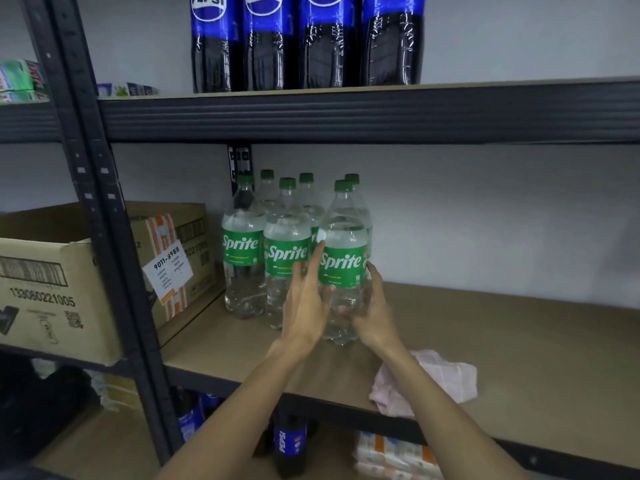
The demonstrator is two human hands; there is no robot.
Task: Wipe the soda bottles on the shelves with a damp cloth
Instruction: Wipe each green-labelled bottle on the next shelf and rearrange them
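Several clear Sprite bottles with green caps stand grouped on the middle shelf [485, 341]. The front right Sprite bottle [343, 258] is between both hands. My left hand [306, 299] lies against its left side, fingers straight and pointing up. My right hand [372, 306] wraps its lower right side, thumb in front and fingers behind. A crumpled pink cloth [440, 379] lies on the shelf just right of my right forearm, held by neither hand. Several dark Pepsi bottles [304, 43] stand in a row on the shelf above.
Cardboard boxes [59, 292] fill the left bay, and one box [180, 258] stands beside the Sprite group. A dark metal upright [104, 209] divides the bays. Below, a Pepsi bottle [290, 445] and wrapped packs [394, 455] sit on the lower shelf.
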